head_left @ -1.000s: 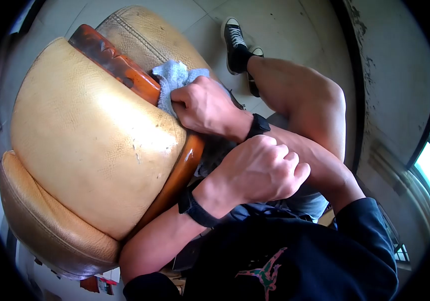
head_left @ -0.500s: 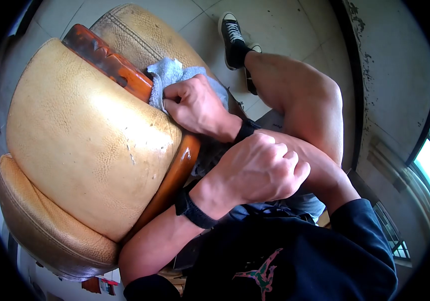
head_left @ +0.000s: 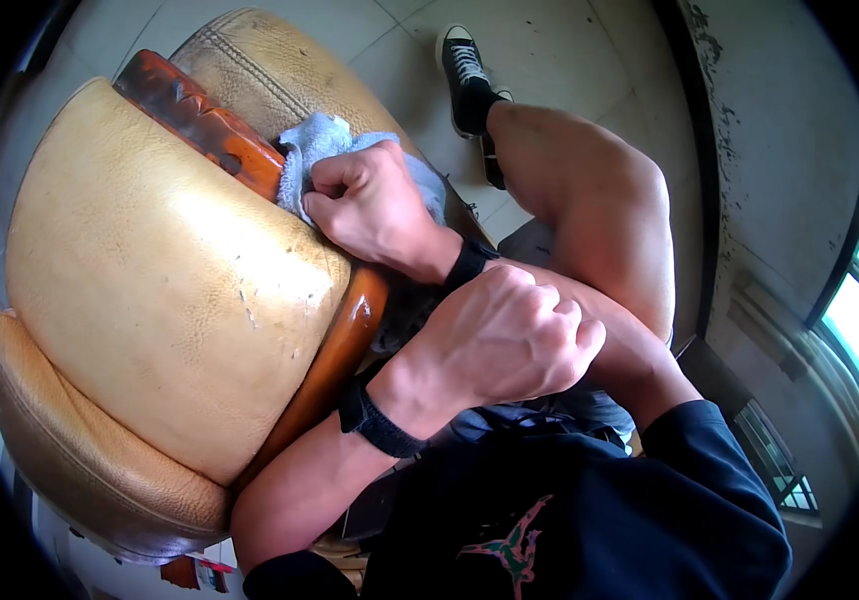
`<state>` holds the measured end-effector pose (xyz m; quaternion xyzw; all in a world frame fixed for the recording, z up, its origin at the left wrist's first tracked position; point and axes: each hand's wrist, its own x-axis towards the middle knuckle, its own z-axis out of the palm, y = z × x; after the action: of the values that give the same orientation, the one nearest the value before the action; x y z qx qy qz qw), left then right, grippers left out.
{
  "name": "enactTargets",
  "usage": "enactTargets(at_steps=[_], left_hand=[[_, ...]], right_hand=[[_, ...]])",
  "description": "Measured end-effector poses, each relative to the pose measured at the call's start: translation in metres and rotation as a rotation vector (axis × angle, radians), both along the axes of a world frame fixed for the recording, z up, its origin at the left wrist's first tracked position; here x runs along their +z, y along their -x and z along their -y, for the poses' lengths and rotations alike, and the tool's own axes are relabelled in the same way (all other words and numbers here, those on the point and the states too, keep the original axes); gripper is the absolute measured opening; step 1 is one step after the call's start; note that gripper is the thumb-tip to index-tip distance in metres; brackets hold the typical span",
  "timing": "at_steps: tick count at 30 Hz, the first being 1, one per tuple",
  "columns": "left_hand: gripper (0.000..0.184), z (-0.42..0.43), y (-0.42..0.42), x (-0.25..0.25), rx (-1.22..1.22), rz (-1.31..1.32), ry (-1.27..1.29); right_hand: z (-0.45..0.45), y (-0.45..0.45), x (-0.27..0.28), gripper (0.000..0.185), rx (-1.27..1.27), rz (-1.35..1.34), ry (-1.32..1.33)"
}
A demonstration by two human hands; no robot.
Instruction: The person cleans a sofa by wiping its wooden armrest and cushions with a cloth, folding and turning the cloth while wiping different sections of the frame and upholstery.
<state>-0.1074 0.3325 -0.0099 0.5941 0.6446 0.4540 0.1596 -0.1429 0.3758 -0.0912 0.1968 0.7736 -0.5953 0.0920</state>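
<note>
A grey-blue cloth (head_left: 314,150) lies bunched over the brown wooden armrest (head_left: 199,122) of a tan leather chair. My right hand (head_left: 374,205) reaches across from the right and is closed on this cloth, pressing it against the wood. Knuckles up, my left hand (head_left: 504,335) is curled into a fist over my right forearm. Nothing shows in the fist, though its palm side is hidden. Black bands circle both wrists. Beside the right hand, the leather panel (head_left: 169,270) bears small scuffs and pale marks.
A curved wooden piece (head_left: 334,350) borders the leather panel. Beyond the armrest is a second stitched leather cushion (head_left: 299,70). My bare leg and dark sneaker (head_left: 462,80) extend over the tiled floor (head_left: 549,60). A wall with peeling paint (head_left: 779,130) and a bright window stand at right.
Both hands and the chair appear slightly further left in view. My right hand has shifted a little along the armrest with the cloth. The left fist keeps its shape.
</note>
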Motion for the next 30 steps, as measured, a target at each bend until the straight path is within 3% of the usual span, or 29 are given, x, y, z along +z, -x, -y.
enactTargets(at_steps=[13, 15, 21, 25, 30], left_hand=[[0.016, 0.001, 0.002, -0.003, -0.005, 0.028, 0.011], [0.015, 0.001, 0.005, -0.003, -0.013, 0.032, 0.008], [0.015, 0.005, 0.009, 0.001, 0.056, 0.031, -0.032], [0.013, 0.005, 0.012, 0.001, 0.076, 0.057, -0.066], [0.013, 0.005, 0.009, 0.0, 0.064, 0.05, -0.043]], right_hand=[[0.009, -0.005, -0.018, 0.023, -0.115, -0.121, 0.177], [0.008, -0.001, -0.017, 0.019, -0.02, -0.166, 0.023], [-0.013, 0.026, 0.007, 0.018, 0.306, -0.32, -0.119], [-0.011, 0.028, 0.002, 0.02, 0.288, -0.375, -0.1], [-0.007, 0.027, 0.007, 0.016, 0.215, -0.232, -0.005]])
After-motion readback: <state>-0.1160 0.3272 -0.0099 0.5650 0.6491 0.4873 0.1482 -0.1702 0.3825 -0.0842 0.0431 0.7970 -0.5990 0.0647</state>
